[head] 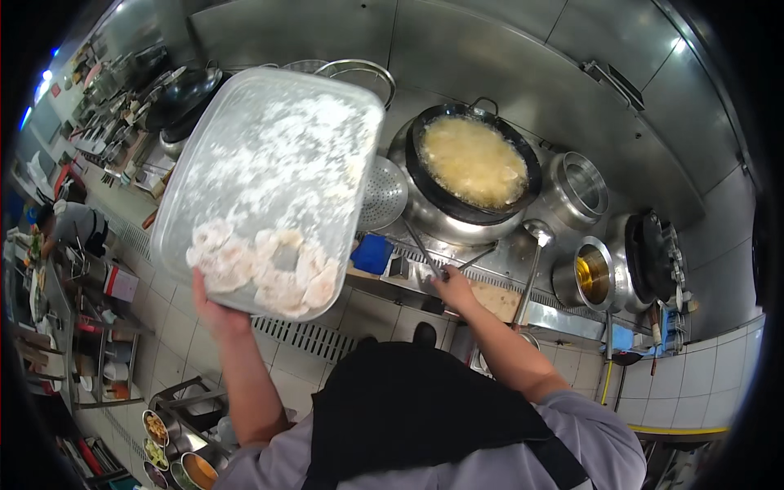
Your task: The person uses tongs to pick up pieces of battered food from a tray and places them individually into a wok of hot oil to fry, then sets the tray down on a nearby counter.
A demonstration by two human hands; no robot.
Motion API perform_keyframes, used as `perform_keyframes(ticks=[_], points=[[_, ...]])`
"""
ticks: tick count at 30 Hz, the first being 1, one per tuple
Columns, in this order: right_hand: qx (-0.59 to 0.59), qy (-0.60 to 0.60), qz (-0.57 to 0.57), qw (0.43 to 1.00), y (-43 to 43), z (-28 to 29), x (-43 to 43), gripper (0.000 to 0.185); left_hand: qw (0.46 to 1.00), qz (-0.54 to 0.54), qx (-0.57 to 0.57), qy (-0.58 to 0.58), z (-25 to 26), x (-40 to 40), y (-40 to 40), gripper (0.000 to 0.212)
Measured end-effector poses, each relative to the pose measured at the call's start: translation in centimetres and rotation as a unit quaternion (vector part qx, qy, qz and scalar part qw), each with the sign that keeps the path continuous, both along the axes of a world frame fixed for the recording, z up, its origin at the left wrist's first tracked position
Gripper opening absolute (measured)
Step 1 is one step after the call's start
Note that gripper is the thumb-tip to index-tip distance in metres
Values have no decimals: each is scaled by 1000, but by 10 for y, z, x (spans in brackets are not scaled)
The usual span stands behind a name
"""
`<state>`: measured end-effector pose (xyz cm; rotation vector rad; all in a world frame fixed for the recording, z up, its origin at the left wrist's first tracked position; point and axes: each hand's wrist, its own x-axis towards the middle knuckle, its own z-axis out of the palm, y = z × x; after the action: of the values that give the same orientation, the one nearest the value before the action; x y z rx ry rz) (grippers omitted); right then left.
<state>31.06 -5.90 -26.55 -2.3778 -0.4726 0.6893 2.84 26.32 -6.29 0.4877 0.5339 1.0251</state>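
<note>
My left hand [223, 312] holds up a translucent plastic tray [211, 177] by its near edge. White flour is smeared over the tray's bottom, and several flour-coated raw pieces [229, 263] lie at its near end. My right hand [453, 288] grips a dark metal handle [425, 251] by the front of the stove; what tool it belongs to is not plain. Beyond it, a black wok [419, 165] on a round steel burner holds bubbling, foaming oil [474, 159]. A perforated skimmer [383, 193] lies left of the wok, partly behind the tray.
Right of the wok are a steel ladle [539, 233], a pot of yellow oil [603, 263] and nested steel bowls [585, 177]. A blue cloth [372, 254] lies on the stove's front edge. Another person [76, 226] bends over a counter far left. Food containers [199, 468] stand lower left.
</note>
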Motion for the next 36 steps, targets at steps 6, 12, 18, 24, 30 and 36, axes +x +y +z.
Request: perform_keyframes(ticks=[6,12,18,24,30,36], points=[[19,21,223,974,-17,40,-39,44,990,127,3,53,21,-52,-34,60],[-192,56,455,868,-63,-121,-28,63,962,270,-3,37,16,-118,-101,57],[-265,118,473,832,-68,-203,40,59,918,395,29,21,39,-100,-169,54],[-264,128,585,756,27,-250,137,56,830,551,-23,85,12,-59,-240,55],[-242,83,664,702,180,-243,150,52,705,701,-37,107,33,-59,-294,56],[-234,48,723,648,212,-227,85,49,616,784,-2,79,21,-130,-463,58]])
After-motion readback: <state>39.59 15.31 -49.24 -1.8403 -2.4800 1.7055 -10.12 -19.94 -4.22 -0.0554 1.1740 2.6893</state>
